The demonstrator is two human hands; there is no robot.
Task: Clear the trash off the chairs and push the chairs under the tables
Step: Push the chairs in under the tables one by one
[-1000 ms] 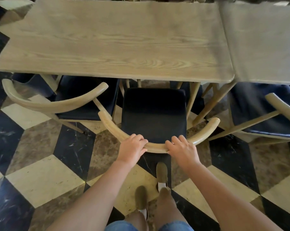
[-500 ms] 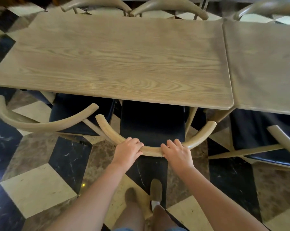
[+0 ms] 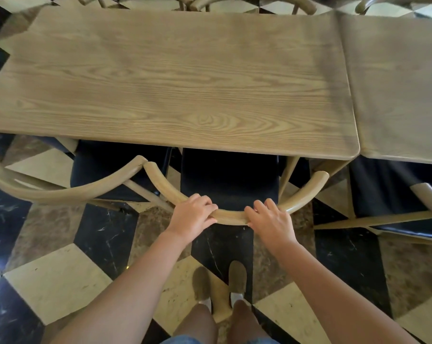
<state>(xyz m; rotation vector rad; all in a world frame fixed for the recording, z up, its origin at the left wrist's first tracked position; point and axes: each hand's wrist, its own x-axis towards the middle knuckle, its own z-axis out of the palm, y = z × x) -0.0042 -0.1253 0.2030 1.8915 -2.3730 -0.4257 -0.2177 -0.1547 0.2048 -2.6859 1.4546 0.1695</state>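
- While both hands grip the chair (image 3: 231, 180) rail, left hand (image 3: 192, 218) and right hand (image 3: 272, 223) fingers curl over it.
- Seat front lies under the worktop (image 3: 175, 85) edge.
- Left rail tip touches the neighbour chair (image 3: 61, 192).

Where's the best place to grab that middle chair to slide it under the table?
Probably the curved backrest rail, taken from behind. It bows toward the person at hand height, so the left hand and right hand grip it either side of centre. The dark seat already sits partly beneath the table.
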